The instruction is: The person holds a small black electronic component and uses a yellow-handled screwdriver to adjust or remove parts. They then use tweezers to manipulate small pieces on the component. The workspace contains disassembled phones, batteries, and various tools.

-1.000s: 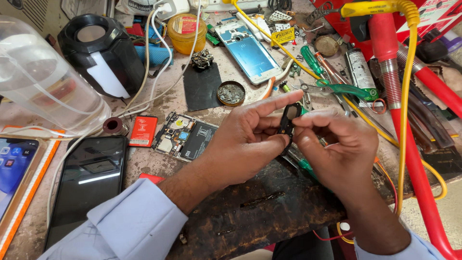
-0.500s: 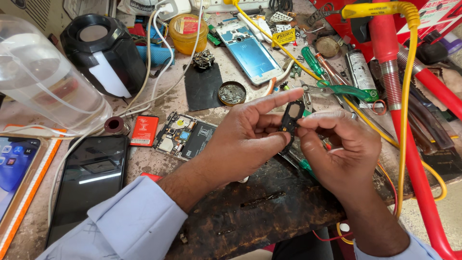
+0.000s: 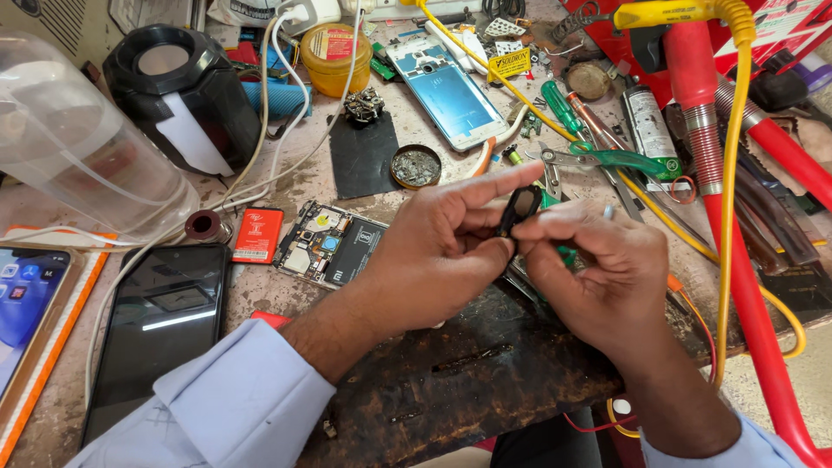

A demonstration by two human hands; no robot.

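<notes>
Both hands meet over the middle of a cluttered repair bench. My left hand pinches a small black rectangular part between thumb and forefinger. My right hand grips the same part from the right with its fingertips. Just left of my left hand lies an opened phone body with its circuit board showing. A green-handled tool is partly hidden under my right hand.
A dark phone and a lit phone lie at the left. Behind are a black lamp base, a clear plastic dome, a phone frame, a small tin, green pliers and red and yellow hoses.
The hands stay together on the small black part, with only slight shifts of the fingers turning it.
</notes>
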